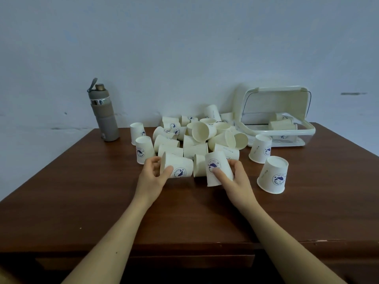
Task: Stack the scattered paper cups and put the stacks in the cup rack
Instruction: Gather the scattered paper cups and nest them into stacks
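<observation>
Both hands are down at the near edge of a pile of paper cups on the brown tabletop (82,191). Her or his left hand (152,173) is closed around a cup lying on its side (178,166), thumb across the printed blue logo and fingers curled over the rim end. Right hand (231,174) grips an upside-down cup (216,171), tilted a little, thumb pressed on its front and fingers wrapped behind. Between the two held cups another cup (199,166) lies on its side. Behind them the heap (205,134) sprawls across the middle of the tabletop, some cups on their sides with mouths showing, others base up. Two upside-down cups (272,177) stand apart to the right. At the back right sits the white rack (303,130) with its clear lid raised, and a few cups already lie inside it. A grey bottle (104,113) stands at the back left, near the wall.
</observation>
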{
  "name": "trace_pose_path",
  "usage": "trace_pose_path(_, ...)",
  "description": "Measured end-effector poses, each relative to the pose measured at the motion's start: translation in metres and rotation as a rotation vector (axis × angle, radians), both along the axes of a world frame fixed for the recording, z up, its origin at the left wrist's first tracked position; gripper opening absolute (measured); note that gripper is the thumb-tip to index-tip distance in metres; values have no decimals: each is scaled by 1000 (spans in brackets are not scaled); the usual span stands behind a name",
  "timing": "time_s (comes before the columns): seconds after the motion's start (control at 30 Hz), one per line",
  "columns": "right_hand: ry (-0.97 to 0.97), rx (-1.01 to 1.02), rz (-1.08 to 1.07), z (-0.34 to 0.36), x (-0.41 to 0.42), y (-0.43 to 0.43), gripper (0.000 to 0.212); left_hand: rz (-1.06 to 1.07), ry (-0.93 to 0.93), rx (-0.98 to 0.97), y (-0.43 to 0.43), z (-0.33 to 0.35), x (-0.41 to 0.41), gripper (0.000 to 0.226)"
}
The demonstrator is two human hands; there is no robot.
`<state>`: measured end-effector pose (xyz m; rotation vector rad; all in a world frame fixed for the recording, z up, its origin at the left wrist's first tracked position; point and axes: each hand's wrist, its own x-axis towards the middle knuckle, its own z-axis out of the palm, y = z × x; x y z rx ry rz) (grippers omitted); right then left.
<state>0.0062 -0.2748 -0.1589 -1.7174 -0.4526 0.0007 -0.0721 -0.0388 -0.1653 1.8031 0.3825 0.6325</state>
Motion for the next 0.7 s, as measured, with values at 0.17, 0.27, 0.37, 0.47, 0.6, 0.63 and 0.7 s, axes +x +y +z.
trace_pose_path(0.17, -26, 5, 106, -2, 1, 0, 36, -42, -21, -32, 2, -3, 4, 60)
trace_pose_path(0.27, -8, -23, 144, -1, 6, 2, 31, -81, -41, -63, 4, -3, 8, 59)
trace_pose_path(0.37, 109, 41, 136, 5, 17, 4, 43, -101, -47, -98, 7, 3, 16, 62)
trace_pose_path(0.47, 195, 122, 149, 12, 39, 7, 53, -155, -39, -74, 11, 11, 31, 63)
trace_pose_path(0.6, 305, 325, 185, 9, 61, 9, 49, -193, -63, -78, 11, 8, 46, 63)
trace_pose_path(0.63, 320, 366, 184, 7, 64, 9, 55, -198, -79, -90, 12, 7, 48, 61)
trace_pose_path(0.7, 325, 412, 201, 3, 66, 7, 72, -211, -119, -94, 13, 8, 47, 58)
